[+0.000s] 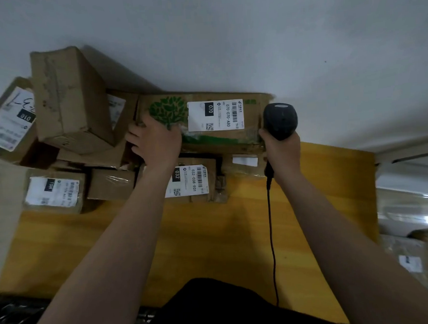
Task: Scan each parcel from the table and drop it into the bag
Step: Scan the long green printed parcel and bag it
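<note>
Head: parcel (220, 121) lengthwise left-right.

Both bare arms reach forward, left hand (156, 142) lying palm-down with fingers spread, right hand (281, 147) fisted upright.

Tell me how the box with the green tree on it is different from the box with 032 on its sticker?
The green tree box is longer and sits on top of the pile, while the 032 box lies lower, partly under it. The tree box has a green leafy print and a sticker reading 070; the 032 box is plain brown. The left hand rests on the tree box, not on the 032 box. Both are brown cardboard with white stickers.
</note>
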